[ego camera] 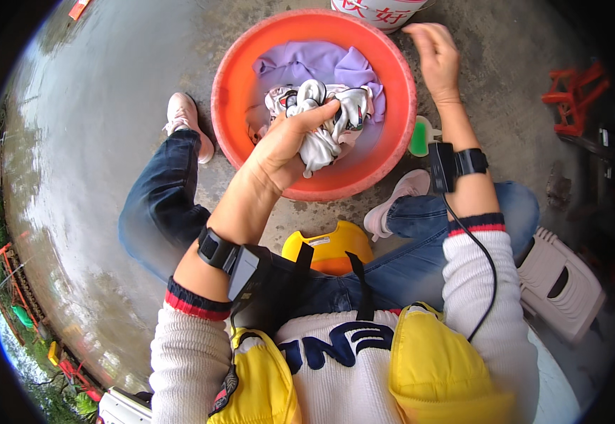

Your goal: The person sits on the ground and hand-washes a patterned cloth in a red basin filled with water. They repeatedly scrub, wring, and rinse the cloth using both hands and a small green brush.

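My left hand (289, 140) grips a bunched white garment (321, 148) with dark trim and printed patches, its thumb lying across the cloth. This bundle is over the orange plastic basin (228, 122), which holds cloudy water. Purple cloth (307, 58) lies partly in the water along the basin's far side. Outside the right rim, my right hand (437, 61) is raised near a white bucket (379, 13) bearing red writing. Its fingers are loosely bent and slightly blurred, and I see nothing in them.
A scoop or small container with green inside (420, 137) sits right of the basin. Between my legs is a yellow and orange plastic piece (331, 246). A beige plastic stool (562, 286) and a red frame (575, 98) stand to the right. At left, the concrete floor (85, 175) looks wet.
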Demonstrator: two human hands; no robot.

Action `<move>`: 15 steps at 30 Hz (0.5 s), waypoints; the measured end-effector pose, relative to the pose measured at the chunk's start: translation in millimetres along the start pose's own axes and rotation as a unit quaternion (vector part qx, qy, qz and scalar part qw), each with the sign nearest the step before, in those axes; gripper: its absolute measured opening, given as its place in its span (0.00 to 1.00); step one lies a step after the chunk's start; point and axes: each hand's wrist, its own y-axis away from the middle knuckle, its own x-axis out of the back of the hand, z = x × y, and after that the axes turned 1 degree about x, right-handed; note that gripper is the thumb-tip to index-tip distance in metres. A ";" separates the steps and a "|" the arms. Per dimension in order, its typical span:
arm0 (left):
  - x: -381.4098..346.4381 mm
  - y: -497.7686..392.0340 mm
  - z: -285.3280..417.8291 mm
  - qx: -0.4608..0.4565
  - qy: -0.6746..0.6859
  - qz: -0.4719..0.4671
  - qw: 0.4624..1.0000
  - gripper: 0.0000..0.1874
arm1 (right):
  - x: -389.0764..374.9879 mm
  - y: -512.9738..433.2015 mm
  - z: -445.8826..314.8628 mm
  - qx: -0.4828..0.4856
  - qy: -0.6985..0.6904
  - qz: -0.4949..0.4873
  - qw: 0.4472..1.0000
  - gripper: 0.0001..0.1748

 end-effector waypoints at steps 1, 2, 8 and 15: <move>1.0 1.0 2.0 -0.011 0.001 -0.031 0.999 0.17 | 2.0 -12.0 -26.2 -0.041 -0.208 -0.162 0.964 0.17; 1.5 1.4 3.6 -0.015 -0.001 -0.053 0.998 0.17 | 4.2 -19.5 -53.7 -0.077 -0.329 -0.293 0.894 0.20; -1.8 -11.3 -1.7 -0.063 -0.108 0.152 0.980 0.32 | 2.0 3.4 -174.7 -0.301 -0.308 -0.287 0.856 0.11; -15.5 -19.9 -35.0 -0.126 -0.019 0.204 0.971 0.23 | -41.1 22.5 -201.8 -0.142 0.049 -0.114 0.982 0.21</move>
